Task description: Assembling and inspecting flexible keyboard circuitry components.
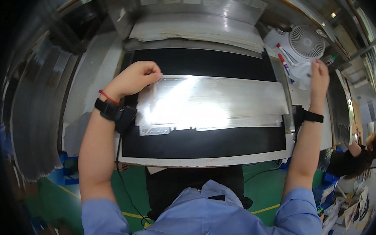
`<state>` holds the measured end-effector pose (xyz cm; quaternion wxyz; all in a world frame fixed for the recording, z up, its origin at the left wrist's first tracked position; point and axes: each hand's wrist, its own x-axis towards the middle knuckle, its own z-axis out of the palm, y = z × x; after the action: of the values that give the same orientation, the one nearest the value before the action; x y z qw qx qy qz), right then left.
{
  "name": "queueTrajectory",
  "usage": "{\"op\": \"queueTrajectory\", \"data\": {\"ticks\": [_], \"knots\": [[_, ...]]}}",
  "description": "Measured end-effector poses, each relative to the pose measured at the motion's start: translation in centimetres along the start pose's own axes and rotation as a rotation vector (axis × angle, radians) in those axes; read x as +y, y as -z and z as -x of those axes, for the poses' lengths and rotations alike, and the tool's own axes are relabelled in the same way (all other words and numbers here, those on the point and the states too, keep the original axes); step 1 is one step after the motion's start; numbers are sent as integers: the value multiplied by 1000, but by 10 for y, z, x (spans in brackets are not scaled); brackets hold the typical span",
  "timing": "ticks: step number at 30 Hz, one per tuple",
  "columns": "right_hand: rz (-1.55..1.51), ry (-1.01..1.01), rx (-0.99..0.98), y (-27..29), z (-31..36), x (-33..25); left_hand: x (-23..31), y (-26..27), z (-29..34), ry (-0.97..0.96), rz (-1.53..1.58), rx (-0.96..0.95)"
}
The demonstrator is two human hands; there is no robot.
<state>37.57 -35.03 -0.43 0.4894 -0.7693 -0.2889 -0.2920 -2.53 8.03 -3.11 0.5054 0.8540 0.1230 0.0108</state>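
Observation:
A stack of thin shiny metal sheets (240,99) lies on a black mat (203,146) in front of me, its edges slightly uneven. My left hand (139,76) is closed in a pinch at the far left corner of the top sheet. Off to the right of the mat, my right hand (320,77) is raised with its fingers curled together. Beside those fingers lies a crumpled white cloth or film (301,76). Whether the right fingers grip any of it is hard to make out. Both wrists wear black straps.
Behind the mat lies another pile of metal sheets (197,30). A white fan (307,41) and red-capped markers (283,63) are at the back right. Tall sheet stacks (38,108) stand at the left. A co-worker (353,158) is at the far right.

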Motion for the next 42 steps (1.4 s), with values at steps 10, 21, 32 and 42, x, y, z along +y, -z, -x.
{"op": "queueTrajectory", "data": {"ticks": [10,21,32,42], "knots": [[-138,170,-862,-67,95,-254,-6,9,11,31,32,-53],[43,801,-1155,-140,190,-314,-9,6,7,-53,-66,-22],[147,716,-1193,-123,200,-329,-7,2,2,-59,-231,-36],[150,713,-1200,-122,200,-328,1,3,6,17,-190,-36]]}}
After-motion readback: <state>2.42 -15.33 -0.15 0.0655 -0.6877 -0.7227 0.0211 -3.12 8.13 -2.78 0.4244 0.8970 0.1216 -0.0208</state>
